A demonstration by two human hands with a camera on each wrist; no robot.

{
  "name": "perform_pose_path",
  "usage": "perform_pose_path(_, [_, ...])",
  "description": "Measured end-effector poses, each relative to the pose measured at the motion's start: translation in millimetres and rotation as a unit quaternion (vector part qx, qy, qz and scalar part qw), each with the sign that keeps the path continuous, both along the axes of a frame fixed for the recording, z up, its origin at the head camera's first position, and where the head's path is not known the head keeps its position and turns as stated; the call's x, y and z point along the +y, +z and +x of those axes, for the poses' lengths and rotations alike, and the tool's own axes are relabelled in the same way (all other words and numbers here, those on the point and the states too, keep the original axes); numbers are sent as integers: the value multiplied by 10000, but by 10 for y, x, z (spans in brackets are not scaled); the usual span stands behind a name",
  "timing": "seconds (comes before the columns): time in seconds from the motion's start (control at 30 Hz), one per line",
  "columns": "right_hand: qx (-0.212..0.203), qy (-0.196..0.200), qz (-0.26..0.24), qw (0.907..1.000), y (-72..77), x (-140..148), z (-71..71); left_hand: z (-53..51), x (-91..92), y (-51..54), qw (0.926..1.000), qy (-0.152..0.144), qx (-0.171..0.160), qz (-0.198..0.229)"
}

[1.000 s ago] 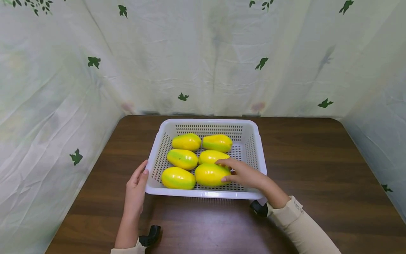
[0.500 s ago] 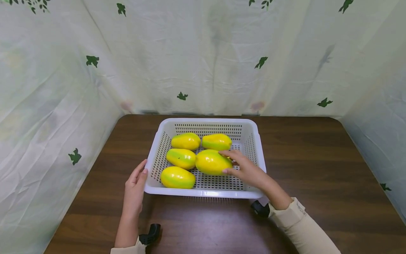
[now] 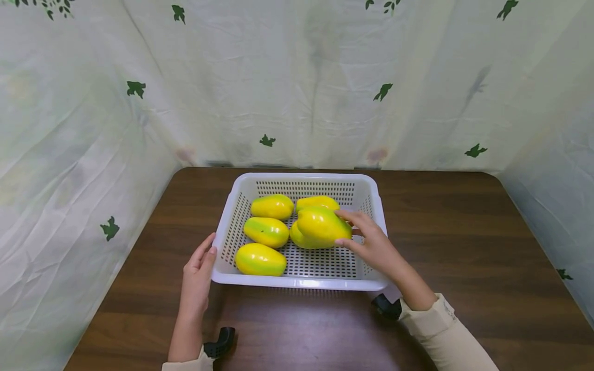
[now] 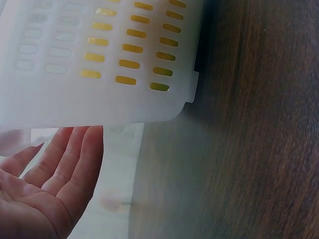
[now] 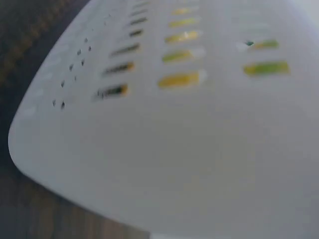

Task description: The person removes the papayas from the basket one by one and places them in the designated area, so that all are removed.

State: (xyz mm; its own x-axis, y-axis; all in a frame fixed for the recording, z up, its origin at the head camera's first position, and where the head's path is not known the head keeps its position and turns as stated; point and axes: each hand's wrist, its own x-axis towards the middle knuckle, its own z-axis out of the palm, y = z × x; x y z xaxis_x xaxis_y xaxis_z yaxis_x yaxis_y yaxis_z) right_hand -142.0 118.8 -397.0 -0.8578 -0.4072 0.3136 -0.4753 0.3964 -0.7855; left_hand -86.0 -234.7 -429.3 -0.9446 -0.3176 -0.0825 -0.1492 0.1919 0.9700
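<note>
A white perforated plastic basket [image 3: 306,284] holds several yellow-green papayas. My right hand [image 3: 371,242] grips one papaya [image 3: 323,224] by its right end, thumb on the near side and fingers on the far side. It is raised above another papaya [image 3: 301,240] and partly hides it; whether the two touch I cannot tell. At the basket's left side, my left hand [image 3: 198,273] rests its fingertips against the rim with fingers fairly straight. The left wrist view shows the fingers [image 4: 75,159] at the basket's edge. Only the basket wall [image 5: 164,149] fills the right wrist view, with that hand hidden.
Three papayas line the basket's left side, among them a near one [image 3: 261,259]. A further papaya [image 3: 317,202] lies at the back. The brown wooden table [image 3: 445,232] meets a pale curtain [image 3: 325,93] with green prints behind it.
My right hand has lifted the near-right papaya from the front row, carrying it back, then up and slightly right over the middle-row papaya. The left hand stays at the basket's rim.
</note>
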Motion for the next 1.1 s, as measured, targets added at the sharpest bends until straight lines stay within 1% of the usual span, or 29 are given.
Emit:
perform_pose_path(0.2, [329, -335, -166, 9988, 38, 131, -15, -7, -3, -10, 10000, 23, -32, -17])
perform_pose_path(0.43, [349, -895, -270, 9950, 74, 304, -4, -17, -4, -21, 10000, 74, 1, 31])
perform_pose_path(0.6, [451, -1403, -279, 9887, 53, 442, -7, -14, -2, -22, 9999, 84, 19, 53])
perform_pose_path(0.73, [546, -1752, -317, 9825, 177, 488, 77, -6, 3, -16, 9999, 78, -6, 70])
perform_pose_path(0.83, [548, -1969, -372, 9782, 108, 589, 67, -3, 5, -13, 9999, 78, 11, 80])
perform_pose_path(0.97, [523, -2172, -673, 9724, -120, 770, -17, -4, 2, -15, 9999, 59, 60, 83])
perform_pose_path(1.1, [529, -2431, -841, 9649, -172, 851, -12, 1, 4, -7, 9999, 36, 65, 84])
